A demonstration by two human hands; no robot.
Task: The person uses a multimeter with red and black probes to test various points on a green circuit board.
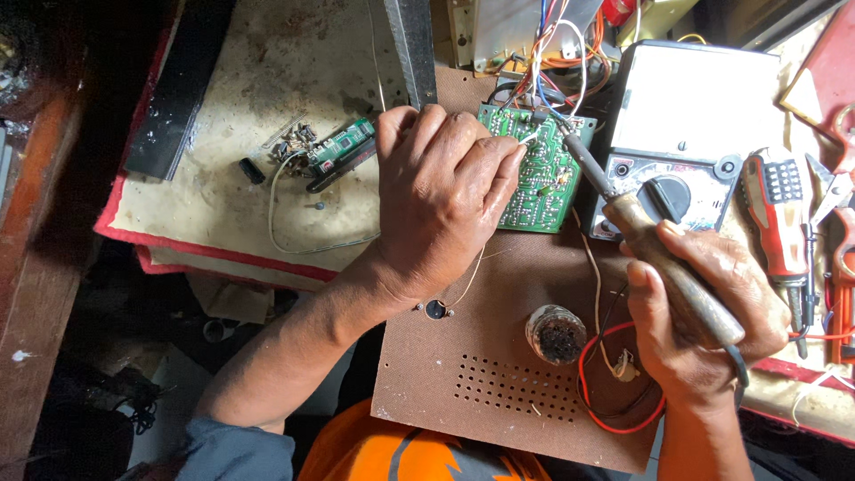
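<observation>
left hand (pixel 441 191): covers the near-left part of the green circuit board (pixel 543 174); what its fingers pinch cannot be made out
soldering iron (pixel 646 240): tip too small to tell whether it touches the board; the handle's end is buried in the right hand (pixel 704 321)
meter (pixel 686 134): lower left corner hidden behind the iron
wires (pixel 557 40): run out past the top edge
red-handled tools (pixel 784 214): partly cut off at the right edge
small parts (pixel 294 142): too small to identify
forearms: cut off at the bottom edge
</observation>
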